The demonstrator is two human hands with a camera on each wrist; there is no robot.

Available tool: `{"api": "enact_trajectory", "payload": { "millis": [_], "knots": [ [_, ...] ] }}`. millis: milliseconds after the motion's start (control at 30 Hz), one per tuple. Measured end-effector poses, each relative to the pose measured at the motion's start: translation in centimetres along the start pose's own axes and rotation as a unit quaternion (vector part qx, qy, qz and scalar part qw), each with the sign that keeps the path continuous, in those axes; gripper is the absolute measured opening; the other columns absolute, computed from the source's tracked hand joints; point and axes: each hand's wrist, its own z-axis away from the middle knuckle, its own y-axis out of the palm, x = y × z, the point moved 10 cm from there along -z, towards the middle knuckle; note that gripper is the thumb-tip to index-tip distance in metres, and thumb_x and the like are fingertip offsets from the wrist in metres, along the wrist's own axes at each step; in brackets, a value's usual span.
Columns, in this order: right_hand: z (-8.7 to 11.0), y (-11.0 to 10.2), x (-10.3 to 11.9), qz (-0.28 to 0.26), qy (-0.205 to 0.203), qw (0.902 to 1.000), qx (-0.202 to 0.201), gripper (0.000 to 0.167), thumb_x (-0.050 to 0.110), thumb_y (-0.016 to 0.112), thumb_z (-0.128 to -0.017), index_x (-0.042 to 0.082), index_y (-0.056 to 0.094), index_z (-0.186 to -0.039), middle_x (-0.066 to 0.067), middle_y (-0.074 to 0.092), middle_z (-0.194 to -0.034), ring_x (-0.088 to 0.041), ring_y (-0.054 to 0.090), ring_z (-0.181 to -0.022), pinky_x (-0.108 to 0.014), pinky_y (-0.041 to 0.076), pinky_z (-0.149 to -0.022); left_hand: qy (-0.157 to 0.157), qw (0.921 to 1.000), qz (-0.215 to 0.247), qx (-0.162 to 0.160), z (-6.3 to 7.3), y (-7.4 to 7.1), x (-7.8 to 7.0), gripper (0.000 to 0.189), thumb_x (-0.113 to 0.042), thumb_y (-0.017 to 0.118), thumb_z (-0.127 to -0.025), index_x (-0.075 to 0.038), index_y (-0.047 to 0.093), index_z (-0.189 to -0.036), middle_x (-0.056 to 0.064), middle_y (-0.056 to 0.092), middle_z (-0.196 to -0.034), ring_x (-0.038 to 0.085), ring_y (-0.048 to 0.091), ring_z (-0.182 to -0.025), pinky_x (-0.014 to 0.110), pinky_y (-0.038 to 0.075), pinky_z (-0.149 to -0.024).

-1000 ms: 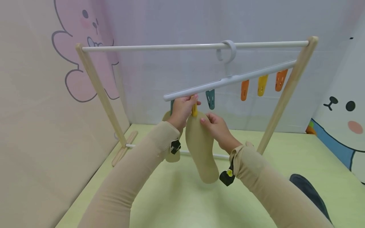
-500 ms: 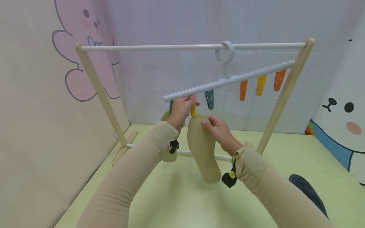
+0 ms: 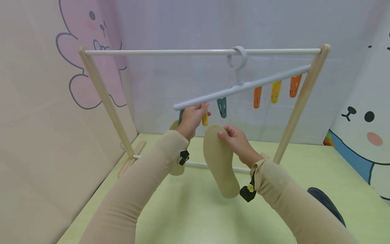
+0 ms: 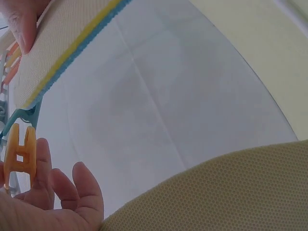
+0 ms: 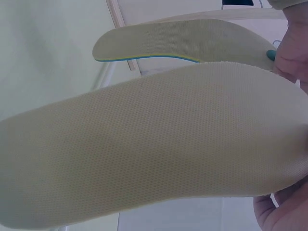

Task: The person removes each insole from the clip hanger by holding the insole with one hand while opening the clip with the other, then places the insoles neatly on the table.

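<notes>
In the head view my left hand [image 3: 190, 122] pinches a yellow clothespin [image 3: 205, 118] under the low end of a white hanger [image 3: 213, 97]. My right hand [image 3: 239, 142] holds a beige insole [image 3: 220, 159] by the edge near its wide upper end, thumb on the face. The insole's top stands just right of and below the clothespin, apart from it. A second beige insole [image 3: 176, 167] hangs from a teal clothespin [image 3: 180, 117], partly hidden behind my left hand. The left wrist view shows the held insole's yellow and blue edge layers [image 4: 72, 50].
The hanger's hook [image 3: 240, 57] sits on the white rail [image 3: 152, 52] of a wooden-legged rack. Another teal clothespin [image 3: 222, 107] and orange and yellow ones [image 3: 275, 92] hang along the hanger. A dark rounded object [image 3: 326, 203] lies on the table [image 3: 195, 217] at right.
My right hand has moved right and slightly down with the insole, so a gap now shows between its top and the yellow clothespin. My left hand stays at the clothespin.
</notes>
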Motion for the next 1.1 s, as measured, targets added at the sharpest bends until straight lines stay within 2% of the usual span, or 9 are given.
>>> {"api": "enact_trajectory", "payload": {
  "millis": [133,267,433,633,733,933,1100],
  "knots": [
    [0.1,-0.4,-0.2,0.018,0.001,0.9998,-0.001,0.023,0.016,0.054,-0.099,-0.007,0.058,-0.104,-0.006,0.062,-0.087,-0.015,0.053,-0.079,-0.029,0.043,-0.073,-0.009,0.9998,-0.018,0.0,0.1,0.1,0.2,0.032,-0.028,0.056,-0.098,-0.003,0.063,-0.118,0.009,0.065,-0.097,0.022,0.058,-0.1,0.033,0.035,-0.078],
    [0.1,-0.7,-0.4,0.04,-0.001,0.9992,0.0,0.025,0.015,0.057,-0.097,-0.008,0.061,-0.106,-0.013,0.068,-0.092,-0.017,0.058,-0.084,-0.031,0.045,-0.077,-0.015,0.9993,-0.035,0.002,0.1,0.1,0.4,0.035,-0.032,0.055,-0.098,-0.003,0.063,-0.118,0.011,0.067,-0.1,0.017,0.053,-0.088,0.029,0.034,-0.07],
    [0.2,-1.0,-0.7,0.049,-0.009,0.9988,0.004,0.027,0.015,0.059,-0.096,-0.009,0.062,-0.107,-0.017,0.069,-0.096,-0.018,0.06,-0.085,-0.032,0.046,-0.077,-0.014,0.9987,-0.049,-0.002,0.1,0.1,0.7,0.035,-0.034,0.055,-0.098,-0.002,0.063,-0.111,0.008,0.065,-0.093,0.013,0.047,-0.077,0.026,0.033,-0.064],
    [0.5,-1.8,-1.3,0.062,-0.008,0.998,0.001,0.026,0.014,0.06,-0.096,-0.009,0.062,-0.108,-0.016,0.068,-0.095,-0.018,0.06,-0.085,-0.031,0.046,-0.077,-0.014,0.9985,-0.052,-0.005,0.0,0.3,0.8,0.033,-0.035,0.056,-0.097,-0.003,0.062,-0.102,0.005,0.063,-0.087,0.013,0.048,-0.074,0.026,0.033,-0.062],
    [0.7,-2.2,-1.5,0.057,-0.01,0.9983,0.004,0.026,0.012,0.06,-0.096,-0.01,0.062,-0.11,-0.015,0.068,-0.093,-0.014,0.059,-0.082,-0.031,0.045,-0.078,-0.016,0.9991,-0.037,-0.012,0.0,0.3,0.8,0.033,-0.033,0.056,-0.097,-0.001,0.063,-0.104,0.003,0.061,-0.082,0.013,0.048,-0.072,0.026,0.035,-0.063],
    [1.1,-2.9,-2.1,0.05,-0.009,0.9987,0.007,0.027,0.01,0.061,-0.095,-0.012,0.062,-0.11,-0.012,0.068,-0.093,-0.01,0.057,-0.08,-0.028,0.046,-0.077,-0.028,0.9988,0.015,-0.037,-0.2,0.0,0.9,0.037,-0.029,0.057,-0.098,0.002,0.054,-0.119,0.005,0.062,-0.085,0.013,0.054,-0.077,0.023,0.041,-0.068],
    [1.6,-3.2,-2.9,0.062,-0.005,0.998,0.007,0.028,0.01,0.06,-0.095,-0.012,0.061,-0.112,-0.017,0.068,-0.099,-0.015,0.06,-0.087,-0.03,0.047,-0.08,-0.041,0.9983,0.012,-0.039,0.0,-0.4,0.9,0.042,-0.029,0.053,-0.1,0.0,0.043,-0.128,0.012,0.064,-0.102,0.019,0.055,-0.092,0.028,0.043,-0.08]
  ]
}}
